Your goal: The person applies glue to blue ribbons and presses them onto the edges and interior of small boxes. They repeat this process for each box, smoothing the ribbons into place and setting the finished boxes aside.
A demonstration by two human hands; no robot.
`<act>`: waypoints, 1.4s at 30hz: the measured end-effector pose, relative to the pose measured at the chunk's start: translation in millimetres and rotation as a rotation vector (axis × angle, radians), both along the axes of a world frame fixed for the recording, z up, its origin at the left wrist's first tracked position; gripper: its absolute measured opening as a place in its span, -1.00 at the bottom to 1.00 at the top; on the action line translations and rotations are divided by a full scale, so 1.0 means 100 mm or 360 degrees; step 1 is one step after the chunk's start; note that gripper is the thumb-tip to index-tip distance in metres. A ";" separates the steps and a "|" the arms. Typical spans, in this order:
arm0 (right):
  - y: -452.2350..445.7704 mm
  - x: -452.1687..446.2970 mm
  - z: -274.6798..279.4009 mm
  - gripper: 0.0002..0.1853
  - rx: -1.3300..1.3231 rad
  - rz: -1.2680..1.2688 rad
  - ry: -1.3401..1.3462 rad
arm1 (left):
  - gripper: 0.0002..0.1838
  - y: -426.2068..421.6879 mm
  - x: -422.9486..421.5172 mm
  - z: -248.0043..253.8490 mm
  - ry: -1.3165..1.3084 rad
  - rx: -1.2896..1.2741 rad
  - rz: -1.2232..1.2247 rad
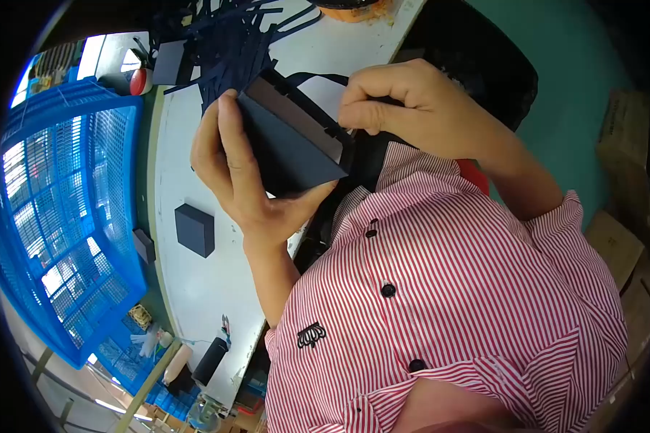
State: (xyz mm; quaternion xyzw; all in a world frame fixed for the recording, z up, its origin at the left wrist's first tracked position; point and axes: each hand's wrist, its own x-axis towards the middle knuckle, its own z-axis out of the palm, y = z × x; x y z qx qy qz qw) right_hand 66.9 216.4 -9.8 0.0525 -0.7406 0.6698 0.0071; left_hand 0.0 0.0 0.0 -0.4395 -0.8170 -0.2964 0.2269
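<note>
Striped shirt is nearest; left hand grips dark box; right hand curls, any pinch unclear; white table beside blue basket; green floor.

The left hand holds a dark box near the right hand. A blue basket is at nine o'clock, dark strips at eleven.

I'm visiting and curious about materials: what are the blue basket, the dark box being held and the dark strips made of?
Blue basket: glossy plastic, judging by its moulded-looking mesh and bright highlights.
Dark box: probably matte, paper-covered board, given its flat, stiff panels and crisp edges.
Dark strips: perhaps fabric ribbon, as they are narrow, flat and loosely tangled; paper remains possible.
</note>
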 end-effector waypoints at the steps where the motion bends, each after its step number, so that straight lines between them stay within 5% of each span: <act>1: 0.02 -0.01 0.02 -0.76 -0.0050 0.0024 -0.0030 | 0.23 0.00 -0.01 -0.01 -0.0008 0.0013 0.0008; 14: -0.05 -0.06 -0.03 -0.90 0.0587 -0.0154 0.0496 | 0.23 -0.01 0.03 0.01 -0.0142 0.0000 0.0067; 18: 0.02 0.01 0.15 -0.89 0.0670 -0.0601 0.1098 | 0.28 -0.02 0.07 -0.02 -0.0316 0.0086 0.0147; 22: -0.02 0.06 0.20 -0.94 -0.0200 -0.0562 0.1069 | 0.36 -0.02 0.15 -0.10 -0.0474 0.0090 0.0321; 26: -0.16 0.16 0.26 -0.80 -0.0261 -0.0349 0.0250 | 0.40 0.01 0.24 -0.14 -0.0561 0.0140 0.0480; 29: -0.47 0.13 0.17 -0.76 -0.0262 -0.0201 0.0108 | 0.44 0.05 0.31 -0.19 -0.0676 0.0230 0.0604; 36: -0.45 -0.09 0.08 -0.59 0.0195 -0.0179 0.0621 | 0.63 -0.20 0.43 -0.07 -0.0908 0.0230 0.0416; 39: -0.24 -0.17 0.20 -0.54 0.0241 0.0152 0.0545 | 0.42 -0.49 0.23 0.04 -0.0729 0.0522 0.0251; 41: -0.20 -0.22 0.23 -0.54 0.0176 0.0418 0.0465 | 0.31 -0.42 0.17 0.11 -0.1102 0.0679 0.0102; 42: -0.26 -0.25 0.20 -0.38 0.0207 0.0503 0.0605 | 0.34 -0.43 0.16 0.10 -0.1302 0.0679 0.0001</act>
